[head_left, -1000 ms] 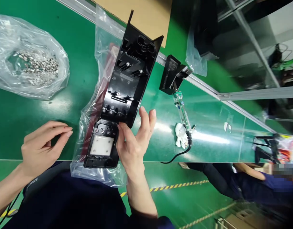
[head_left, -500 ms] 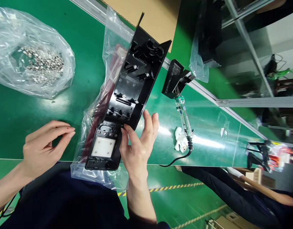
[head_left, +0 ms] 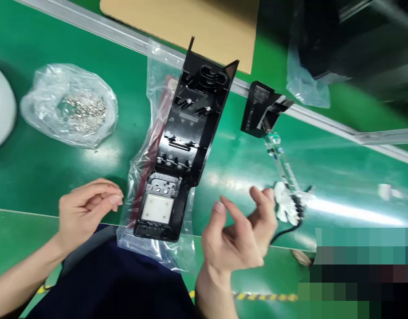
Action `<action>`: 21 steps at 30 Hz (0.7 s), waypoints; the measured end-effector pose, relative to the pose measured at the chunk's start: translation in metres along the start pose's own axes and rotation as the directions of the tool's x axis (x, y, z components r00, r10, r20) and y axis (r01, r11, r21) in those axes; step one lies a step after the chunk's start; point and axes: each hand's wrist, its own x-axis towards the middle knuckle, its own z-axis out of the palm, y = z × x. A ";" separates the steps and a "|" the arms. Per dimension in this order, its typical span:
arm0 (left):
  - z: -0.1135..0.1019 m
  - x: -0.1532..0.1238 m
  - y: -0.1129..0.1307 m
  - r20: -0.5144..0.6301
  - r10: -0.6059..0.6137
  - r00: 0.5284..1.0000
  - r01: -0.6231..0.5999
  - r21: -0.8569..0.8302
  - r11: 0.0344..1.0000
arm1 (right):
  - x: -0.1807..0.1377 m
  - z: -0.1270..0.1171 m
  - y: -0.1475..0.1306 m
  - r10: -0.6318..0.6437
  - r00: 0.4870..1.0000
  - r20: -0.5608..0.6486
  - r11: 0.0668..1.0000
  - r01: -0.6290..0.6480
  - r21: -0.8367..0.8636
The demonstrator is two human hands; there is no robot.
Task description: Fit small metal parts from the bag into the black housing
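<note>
A long black plastic housing (head_left: 184, 137) lies inner side up on a clear plastic bag (head_left: 157, 110) on the green table, its near end holding a white square pad (head_left: 157, 208). My left hand (head_left: 86, 210) hovers just left of that near end, fingers curled together in a loose pinch; I cannot make out anything in them. My right hand (head_left: 242, 235) is off the housing, to its right near the table edge, fingers apart and bent, holding nothing. Just beyond it lies a clear-handled screwdriver (head_left: 284, 170) with a black cable and a white rag (head_left: 284, 204).
A clear bag of small metal parts (head_left: 74, 108) sits at the left. A small black bracket (head_left: 260, 108) rests against the metal rail (head_left: 124, 37). Brown cardboard (head_left: 187, 22) lies beyond the rail, another plastic bag (head_left: 304, 84) at the upper right.
My right hand let go of the housing's near edge and moved right toward the screwdriver, fingers spreading. The view shifted, showing more of the table's left side.
</note>
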 end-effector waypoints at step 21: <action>0.032 0.008 0.021 0.099 0.393 0.914 -0.403 0.319 0.858 | -0.062 0.000 0.040 0.202 0.977 -0.071 0.978 -0.197 0.069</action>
